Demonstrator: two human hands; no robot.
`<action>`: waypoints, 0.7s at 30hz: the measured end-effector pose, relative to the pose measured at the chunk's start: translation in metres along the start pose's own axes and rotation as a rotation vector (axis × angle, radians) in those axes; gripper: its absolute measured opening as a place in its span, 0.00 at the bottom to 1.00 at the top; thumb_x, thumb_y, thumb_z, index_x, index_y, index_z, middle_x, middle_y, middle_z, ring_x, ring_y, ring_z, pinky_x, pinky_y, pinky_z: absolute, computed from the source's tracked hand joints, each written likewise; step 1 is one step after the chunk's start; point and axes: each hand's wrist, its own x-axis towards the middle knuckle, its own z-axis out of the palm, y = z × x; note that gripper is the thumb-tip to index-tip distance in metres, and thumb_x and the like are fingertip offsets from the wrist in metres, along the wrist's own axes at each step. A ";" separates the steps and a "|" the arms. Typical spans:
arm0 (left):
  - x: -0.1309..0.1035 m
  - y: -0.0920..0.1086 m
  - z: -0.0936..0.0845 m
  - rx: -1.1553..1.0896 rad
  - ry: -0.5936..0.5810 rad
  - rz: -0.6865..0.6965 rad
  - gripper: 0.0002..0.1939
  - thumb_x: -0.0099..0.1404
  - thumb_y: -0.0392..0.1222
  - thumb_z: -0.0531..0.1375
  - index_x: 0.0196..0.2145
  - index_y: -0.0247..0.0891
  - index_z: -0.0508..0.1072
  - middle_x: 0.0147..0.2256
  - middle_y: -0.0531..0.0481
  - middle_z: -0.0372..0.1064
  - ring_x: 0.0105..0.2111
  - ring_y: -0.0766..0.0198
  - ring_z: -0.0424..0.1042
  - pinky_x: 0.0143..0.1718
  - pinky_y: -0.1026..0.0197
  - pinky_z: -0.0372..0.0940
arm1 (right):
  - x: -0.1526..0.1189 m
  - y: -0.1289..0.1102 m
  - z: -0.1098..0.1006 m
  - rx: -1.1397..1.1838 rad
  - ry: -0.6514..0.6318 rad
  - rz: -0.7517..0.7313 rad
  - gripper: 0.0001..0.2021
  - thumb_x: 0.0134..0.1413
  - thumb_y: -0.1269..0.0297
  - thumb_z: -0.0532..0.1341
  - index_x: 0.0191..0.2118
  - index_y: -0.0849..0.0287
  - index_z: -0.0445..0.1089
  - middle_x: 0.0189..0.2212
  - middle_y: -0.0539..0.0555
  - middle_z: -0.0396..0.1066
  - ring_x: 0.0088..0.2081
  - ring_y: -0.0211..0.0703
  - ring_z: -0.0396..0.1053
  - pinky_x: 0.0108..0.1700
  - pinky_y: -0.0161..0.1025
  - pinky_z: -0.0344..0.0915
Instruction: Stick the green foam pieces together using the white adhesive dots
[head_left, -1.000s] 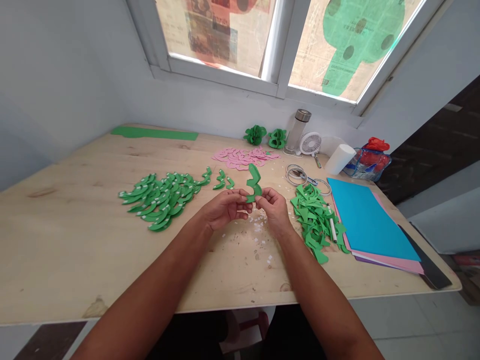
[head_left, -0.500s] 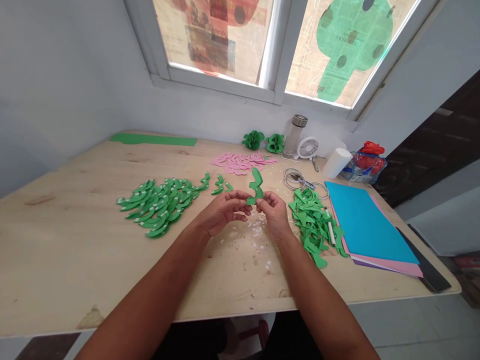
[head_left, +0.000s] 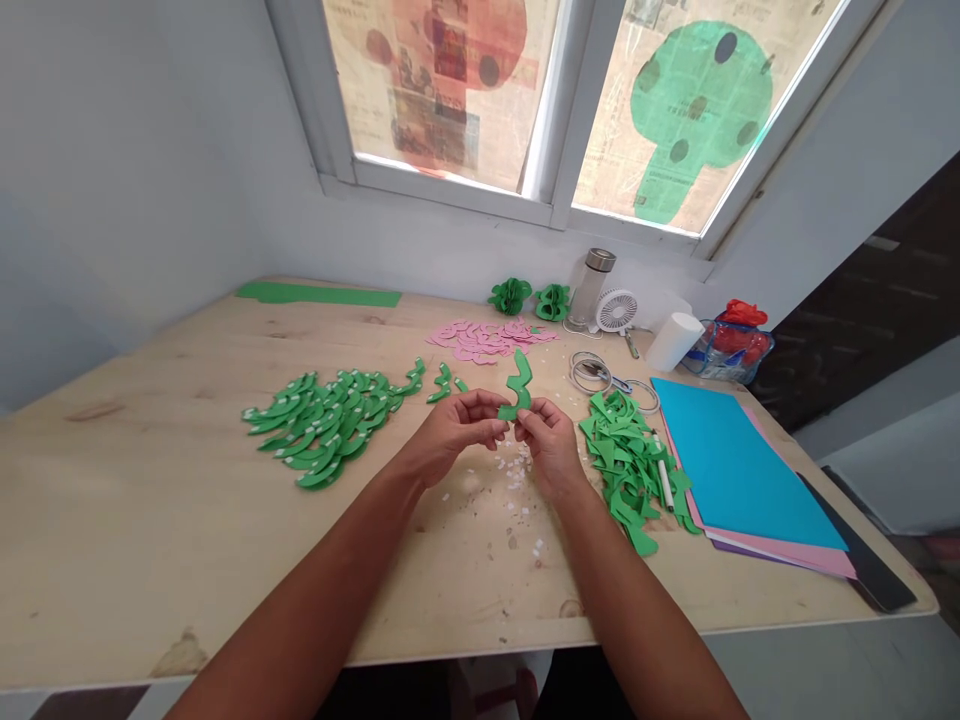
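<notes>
A wavy green cut-paper piece [head_left: 519, 378] stands upright between my hands above the middle of the table. My right hand [head_left: 553, 448] pinches its lower end between thumb and fingers. From the left, my left hand [head_left: 454, 428] closes its curled fingers on the same lower end; its exact fingertip contact is partly hidden. Just beyond that hand lie a few similar green pieces [head_left: 444, 382]. Further left spreads a pile of curved green paper pieces [head_left: 322, 430] with small white patches. Tiny white paper bits [head_left: 514, 475] are scattered on the wood below my hands.
Green paper scraps [head_left: 622, 460] and a white pen [head_left: 664, 470] lie at right, beside blue sheets [head_left: 742, 460]. Behind are pink cutouts [head_left: 480, 340], rings of tape [head_left: 591, 372], two green paper ornaments [head_left: 510, 296], a glass bottle [head_left: 591, 290] and a small fan [head_left: 616, 311].
My left hand's fingers have drawn closer together at the lower end of the green piece. My right hand keeps its pinch. The whole view has shifted slightly downward.
</notes>
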 end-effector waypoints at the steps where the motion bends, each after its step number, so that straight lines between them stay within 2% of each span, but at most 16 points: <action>1: 0.000 0.000 0.000 0.014 -0.004 0.021 0.18 0.48 0.38 0.68 0.39 0.36 0.74 0.26 0.51 0.70 0.26 0.66 0.69 0.27 0.64 0.64 | 0.000 -0.001 0.000 0.014 0.000 0.012 0.08 0.37 0.63 0.65 0.26 0.59 0.67 0.18 0.46 0.63 0.21 0.33 0.57 0.26 0.33 0.54; 5: 0.001 -0.001 0.001 0.011 0.008 0.065 0.17 0.50 0.38 0.68 0.40 0.36 0.75 0.25 0.52 0.69 0.25 0.68 0.67 0.28 0.64 0.64 | -0.002 -0.003 0.001 0.076 -0.029 0.057 0.09 0.37 0.63 0.66 0.26 0.59 0.67 0.20 0.47 0.65 0.21 0.34 0.57 0.26 0.34 0.54; 10: 0.001 -0.003 0.001 -0.070 0.030 0.051 0.15 0.50 0.39 0.68 0.37 0.35 0.75 0.25 0.51 0.71 0.24 0.67 0.68 0.28 0.64 0.63 | -0.003 -0.003 0.001 0.137 -0.068 0.075 0.08 0.38 0.64 0.66 0.27 0.59 0.68 0.22 0.47 0.67 0.22 0.32 0.58 0.27 0.33 0.55; 16: 0.001 -0.004 0.000 -0.184 0.031 0.007 0.15 0.49 0.39 0.69 0.35 0.33 0.74 0.24 0.49 0.72 0.25 0.66 0.69 0.27 0.64 0.63 | -0.004 -0.003 0.003 0.128 -0.078 0.063 0.09 0.38 0.64 0.67 0.28 0.60 0.68 0.23 0.48 0.68 0.21 0.32 0.58 0.26 0.33 0.55; 21: 0.001 -0.003 -0.001 -0.182 0.037 0.001 0.15 0.49 0.39 0.69 0.35 0.33 0.74 0.25 0.48 0.72 0.23 0.67 0.69 0.26 0.64 0.63 | -0.004 -0.003 0.004 0.095 -0.067 0.069 0.09 0.37 0.64 0.67 0.27 0.59 0.68 0.22 0.48 0.68 0.21 0.33 0.59 0.26 0.33 0.54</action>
